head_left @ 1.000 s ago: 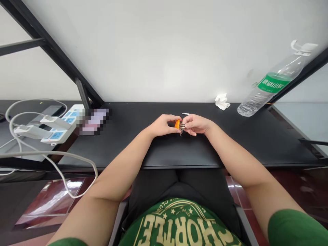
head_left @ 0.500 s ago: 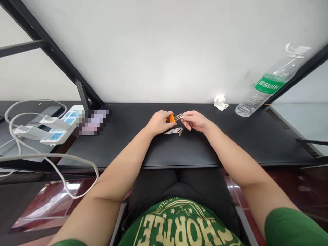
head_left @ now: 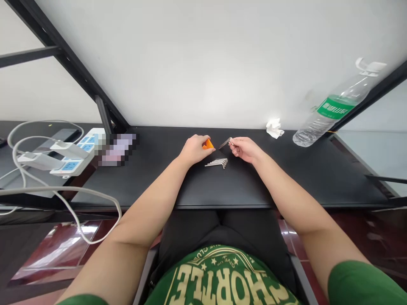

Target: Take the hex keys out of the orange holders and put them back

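Observation:
My left hand (head_left: 194, 150) is closed around an orange holder (head_left: 208, 144), which is partly hidden by the fingers. To its right, my right hand (head_left: 244, 149) pinches thin metal hex keys (head_left: 225, 143) by their bent ends, their long ends pointing left and down. A small gap separates these keys from the orange holder. Just below the hands, several silver hex keys (head_left: 216, 162) lie side by side on the black table (head_left: 222, 190), with their short bent ends to the right.
A crumpled white tissue (head_left: 274, 128) and a tall plastic bottle (head_left: 333, 108) with a green label stand at the back right. On the left are a white power strip (head_left: 78, 154) with plugged-in chargers, looping white cables (head_left: 95, 191) and a pixelated item (head_left: 118, 149).
My right hand has drawn the hex keys away from the orange holder, and they now tilt downward. The holder has turned slightly in my left hand. The row of keys on the table looks unchanged.

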`<state>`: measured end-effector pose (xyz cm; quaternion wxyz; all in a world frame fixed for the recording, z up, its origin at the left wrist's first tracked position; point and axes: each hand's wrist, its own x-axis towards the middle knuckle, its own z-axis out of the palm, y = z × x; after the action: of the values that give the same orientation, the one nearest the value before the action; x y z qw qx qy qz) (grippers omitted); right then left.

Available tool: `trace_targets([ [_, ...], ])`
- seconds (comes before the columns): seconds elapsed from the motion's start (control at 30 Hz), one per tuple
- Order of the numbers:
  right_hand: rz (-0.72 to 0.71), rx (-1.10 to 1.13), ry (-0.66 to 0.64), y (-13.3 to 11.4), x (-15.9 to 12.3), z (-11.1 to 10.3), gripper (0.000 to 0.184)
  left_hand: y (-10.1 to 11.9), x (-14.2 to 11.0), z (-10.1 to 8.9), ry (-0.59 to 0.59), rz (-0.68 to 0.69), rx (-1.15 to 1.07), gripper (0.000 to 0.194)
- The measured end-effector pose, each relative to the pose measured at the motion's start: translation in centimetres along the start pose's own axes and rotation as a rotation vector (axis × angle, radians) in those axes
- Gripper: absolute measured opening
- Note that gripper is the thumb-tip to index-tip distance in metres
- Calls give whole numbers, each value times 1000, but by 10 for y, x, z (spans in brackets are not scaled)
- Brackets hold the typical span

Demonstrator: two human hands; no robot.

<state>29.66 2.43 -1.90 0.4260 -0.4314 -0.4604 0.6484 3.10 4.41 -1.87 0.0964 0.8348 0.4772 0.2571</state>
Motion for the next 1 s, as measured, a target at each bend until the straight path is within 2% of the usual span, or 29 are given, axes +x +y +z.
trace_targets([
  [0.1,-9,-148,142,6,4,1,42,1,0,0,-2,-11,-17,33],
  [0.2,-21,-449,272,7,5,0,42,1,-1,-1,7,-20,-27,34],
  [0.37,18,-1098,303,-4,-1,4,38,2,-2,-4,-11,-32,-11,33],
  [0.47,37,-1334,290,-12,-7,9,34,3,-3,-5,-23,-42,-1,33],
  [0.6,131,-1401,246,-19,-15,9,32,4,-3,-5,-26,-40,0,33],
  [0.67,126,-1411,261,-20,-16,6,31,4,-3,-5,-23,-39,-5,31],
  [0.8,-78,-1415,300,-15,-13,0,26,4,-4,-5,-15,-40,-17,31],
  [0.9,-217,-1459,204,-8,-10,1,39,4,-3,-4,-13,-35,-12,33],
  [1.0,-244,-1577,130,-2,-7,8,30,4,-3,-3,-12,-34,-1,33],
])
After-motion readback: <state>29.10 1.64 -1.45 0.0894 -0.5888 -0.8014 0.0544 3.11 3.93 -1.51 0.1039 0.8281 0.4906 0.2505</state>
